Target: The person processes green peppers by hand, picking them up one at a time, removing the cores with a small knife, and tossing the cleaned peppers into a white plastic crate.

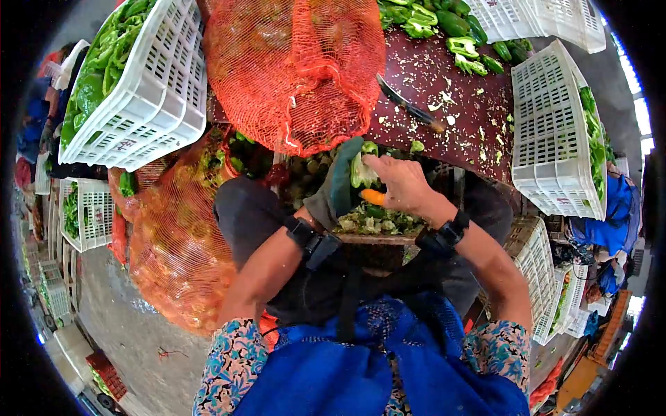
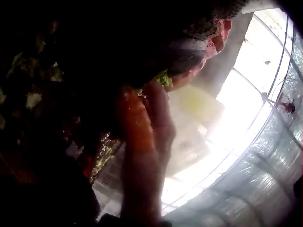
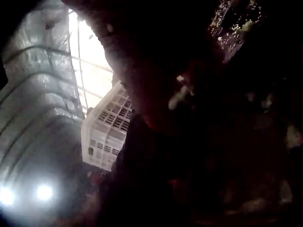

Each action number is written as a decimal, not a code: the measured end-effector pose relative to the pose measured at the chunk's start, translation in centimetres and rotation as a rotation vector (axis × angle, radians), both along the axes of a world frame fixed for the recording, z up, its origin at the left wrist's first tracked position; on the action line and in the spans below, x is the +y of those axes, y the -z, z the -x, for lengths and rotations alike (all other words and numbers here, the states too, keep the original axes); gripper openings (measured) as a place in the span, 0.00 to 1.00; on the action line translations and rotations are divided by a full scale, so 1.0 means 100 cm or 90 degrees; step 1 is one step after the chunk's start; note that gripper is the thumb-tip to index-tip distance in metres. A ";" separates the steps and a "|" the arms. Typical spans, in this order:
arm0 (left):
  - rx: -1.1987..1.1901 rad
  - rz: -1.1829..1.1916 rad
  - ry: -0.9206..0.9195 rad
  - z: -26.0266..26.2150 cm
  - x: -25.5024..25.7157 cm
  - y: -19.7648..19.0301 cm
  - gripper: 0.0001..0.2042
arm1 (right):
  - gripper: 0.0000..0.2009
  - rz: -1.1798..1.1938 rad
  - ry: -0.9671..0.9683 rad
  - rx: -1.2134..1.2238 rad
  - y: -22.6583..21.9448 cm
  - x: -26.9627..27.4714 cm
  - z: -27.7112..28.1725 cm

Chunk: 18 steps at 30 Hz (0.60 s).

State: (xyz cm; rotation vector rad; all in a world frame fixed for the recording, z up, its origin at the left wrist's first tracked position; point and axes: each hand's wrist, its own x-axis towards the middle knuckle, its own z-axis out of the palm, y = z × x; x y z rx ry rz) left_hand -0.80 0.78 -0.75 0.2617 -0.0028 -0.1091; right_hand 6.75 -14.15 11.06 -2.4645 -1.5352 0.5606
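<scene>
Beyond the fingers, a dark red table (image 1: 458, 90) carries a knife (image 1: 411, 107), scraps, and a heap of green peppers (image 1: 444, 24). A big orange net sack (image 1: 295, 69) lies on the table just past the left fingers, and a second net sack (image 1: 177, 243) stands below and to the left of them. White plastic crates (image 1: 555, 132) with peppers stand to both sides; one crate (image 1: 139, 83) is far to the left of the fingers. Under the hands lies a pile of pepper trimmings (image 1: 374, 222).

The left hand (image 1: 340, 184) wears a grey-green glove, and its curled fingers grip a green pepper (image 1: 362, 170). The right hand (image 1: 399, 184) is bare; its fingers close around an orange-handled tool (image 1: 373, 197) and touch the pepper, which sits between the two hands. The wrist views are too dark to show more.
</scene>
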 end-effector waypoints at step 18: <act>-0.200 -0.183 -0.227 0.014 -0.020 0.011 0.31 | 0.18 -0.373 0.037 -0.116 0.049 0.013 0.019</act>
